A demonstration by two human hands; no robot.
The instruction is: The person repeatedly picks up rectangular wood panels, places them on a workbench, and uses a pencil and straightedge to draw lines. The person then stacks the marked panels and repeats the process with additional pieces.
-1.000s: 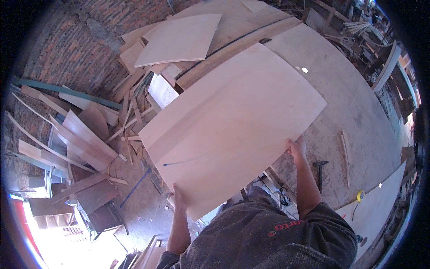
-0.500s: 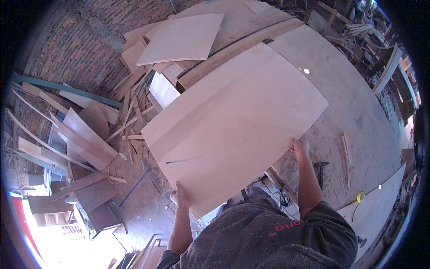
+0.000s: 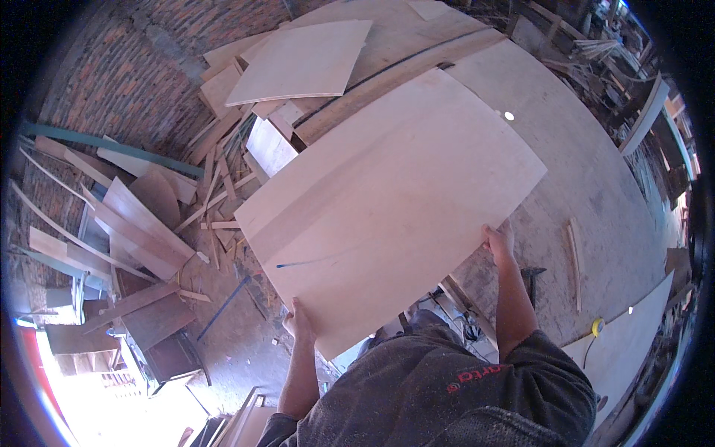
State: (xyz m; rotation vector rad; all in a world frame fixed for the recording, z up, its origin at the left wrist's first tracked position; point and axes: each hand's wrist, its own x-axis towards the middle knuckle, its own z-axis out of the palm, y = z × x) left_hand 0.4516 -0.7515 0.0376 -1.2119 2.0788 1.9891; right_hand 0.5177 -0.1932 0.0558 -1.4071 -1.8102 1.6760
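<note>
A large pale plywood sheet [image 3: 395, 194] spans the middle of the view, tilted across it, with a short blue mark near its left side. My left hand [image 3: 299, 325] grips its near left edge, thumb on top and fingers hidden beneath. At the near right edge, my right hand [image 3: 499, 242] holds the sheet the same way. The sheet's far part lies over a big worktable [image 3: 581, 171]; its left end juts out past the table. Whether its underside touches the table, I cannot tell.
A hammer [image 3: 532, 276], a thin wood strip [image 3: 576, 264] and a yellow tape measure [image 3: 597, 326] lie to the right. More plywood sheets [image 3: 305, 63] are stacked at the far left. Board offcuts [image 3: 145, 231] lean by the brick wall [image 3: 112, 89]; scraps litter the floor.
The plywood sheet has shifted very slightly, its far edge a touch farther away. Both hands keep the same hold on it.
</note>
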